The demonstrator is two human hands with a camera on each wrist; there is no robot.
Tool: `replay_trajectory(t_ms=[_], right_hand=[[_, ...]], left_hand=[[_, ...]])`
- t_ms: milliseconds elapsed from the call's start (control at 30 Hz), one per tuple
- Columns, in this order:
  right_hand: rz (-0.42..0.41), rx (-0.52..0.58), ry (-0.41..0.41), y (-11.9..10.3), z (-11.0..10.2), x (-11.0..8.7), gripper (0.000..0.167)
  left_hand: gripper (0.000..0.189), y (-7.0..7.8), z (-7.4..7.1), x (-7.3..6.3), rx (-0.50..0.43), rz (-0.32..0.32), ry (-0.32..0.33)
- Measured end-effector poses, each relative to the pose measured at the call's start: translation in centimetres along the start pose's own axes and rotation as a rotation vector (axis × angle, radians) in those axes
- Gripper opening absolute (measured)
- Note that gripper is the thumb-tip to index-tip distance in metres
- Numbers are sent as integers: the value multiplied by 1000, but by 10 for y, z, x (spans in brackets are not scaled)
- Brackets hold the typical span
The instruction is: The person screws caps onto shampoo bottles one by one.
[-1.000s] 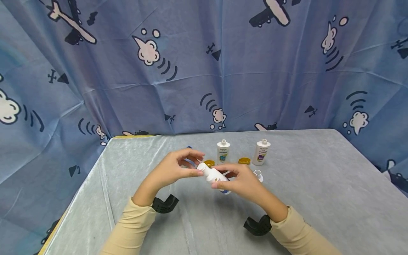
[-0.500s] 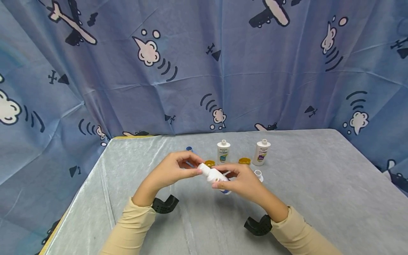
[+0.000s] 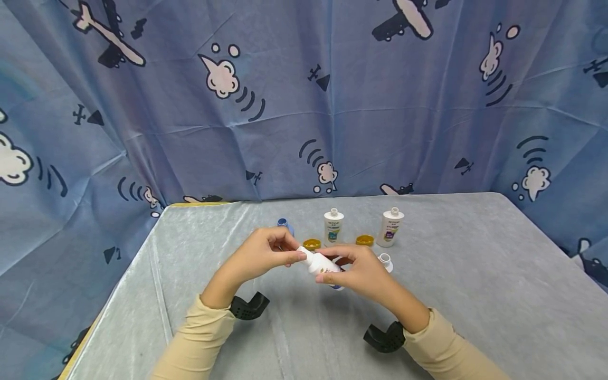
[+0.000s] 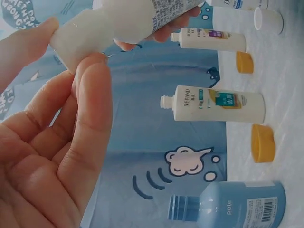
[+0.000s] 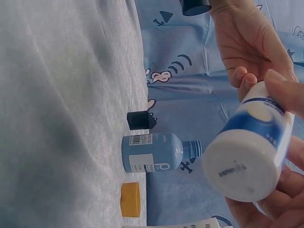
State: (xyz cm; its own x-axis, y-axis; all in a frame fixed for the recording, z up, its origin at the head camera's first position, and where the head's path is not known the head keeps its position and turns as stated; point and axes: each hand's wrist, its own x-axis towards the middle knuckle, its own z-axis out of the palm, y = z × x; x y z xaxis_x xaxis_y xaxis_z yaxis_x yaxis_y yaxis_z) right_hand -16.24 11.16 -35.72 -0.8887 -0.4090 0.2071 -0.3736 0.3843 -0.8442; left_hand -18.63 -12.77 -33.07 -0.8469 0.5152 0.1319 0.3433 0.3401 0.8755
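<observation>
My right hand [image 3: 363, 270] grips a small white bottle [image 3: 324, 264] with a blue band on its label, tilted in the air above the table. The thumb and fingertips of my left hand [image 3: 256, 258] pinch the white cap [image 4: 83, 40] at its upper end. From the right wrist side, the bottle's round white base [image 5: 242, 166] faces the camera, and my left hand lies beyond it. Part of the label is hidden under my right fingers.
Behind the hands stand a capless blue bottle [image 5: 152, 152], two capless white bottles [image 3: 333, 228] [image 3: 391, 228] and two yellow caps [image 3: 312, 244] [image 3: 364, 240]. Another open white bottle [image 3: 385, 261] is partly behind my right hand. A dark cap [image 5: 138, 120] and a white cap [image 4: 268, 20] stand on the table.
My left fingers were spread around the cap a second ago; they have closed in on it and moved slightly right. More of the blue bottle shows. My right hand has barely moved.
</observation>
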Motion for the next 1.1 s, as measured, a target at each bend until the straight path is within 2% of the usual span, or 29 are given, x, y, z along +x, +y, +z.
replay_trajectory(t_ms=[233,367,467,633,900,1100], right_hand=[[-28,-9,12,3,2,0,41],[-24,2,5,4,2,0,41],[-19,-5,4,4,1,0,41],[-12,-4,5,4,0,0,41],[-6,16,1,4,1,0,40],[7,16,5,4,0,0,42]], left_hand=[[15,-2,1,1,28,-46,11],[24,-2,-2,1,49,-18,17],[36,-2,-5,-1,36,29,-17],[31,2,-6,-4,6,35,-61],[20,-1,0,1,45,-8,10],[44,-2,-5,-1,6,18,16]])
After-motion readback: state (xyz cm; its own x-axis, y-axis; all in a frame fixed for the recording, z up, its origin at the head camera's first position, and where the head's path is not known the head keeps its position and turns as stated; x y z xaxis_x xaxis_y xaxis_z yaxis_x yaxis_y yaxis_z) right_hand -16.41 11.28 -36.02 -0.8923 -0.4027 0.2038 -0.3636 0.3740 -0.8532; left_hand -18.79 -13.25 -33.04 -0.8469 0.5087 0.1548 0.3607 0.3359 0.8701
